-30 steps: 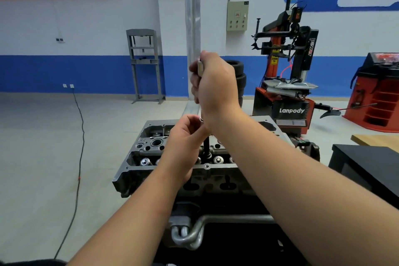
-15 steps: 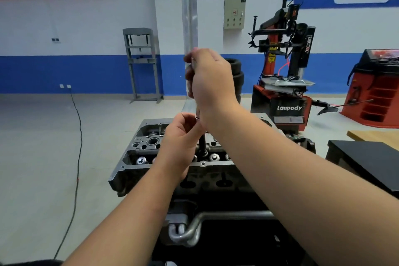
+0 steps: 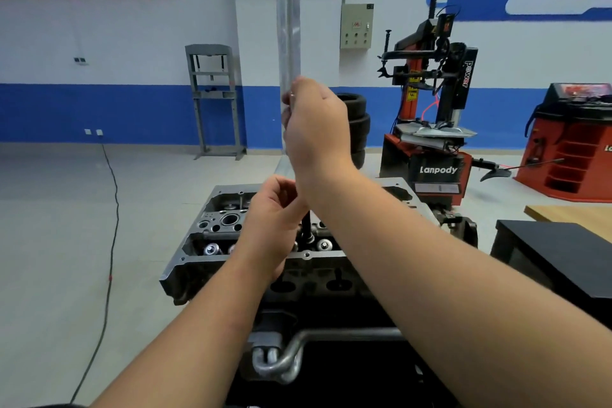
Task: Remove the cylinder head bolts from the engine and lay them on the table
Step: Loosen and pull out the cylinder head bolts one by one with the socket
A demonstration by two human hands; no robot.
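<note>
1. A long upright tool shaft (image 3: pixel 306 225) is gripped at its top by the right hand (image 3: pixel 314 129) and steadied lower down by the left hand (image 3: pixel 275 225).
2. The cylinder head bolt, hidden, is judged to sit directly below both hands in the cylinder head (image 3: pixel 212 235), its axis vertical.
3. The left hand is the nearer.

Right grip (image 3: pixel 316 122) raised, fingers curled; left grip (image 3: pixel 271 219) below (also curled)

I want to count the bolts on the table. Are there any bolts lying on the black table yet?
No, the black table on the right shows only its bare dark top, and both hands are over the cylinder head.
</note>
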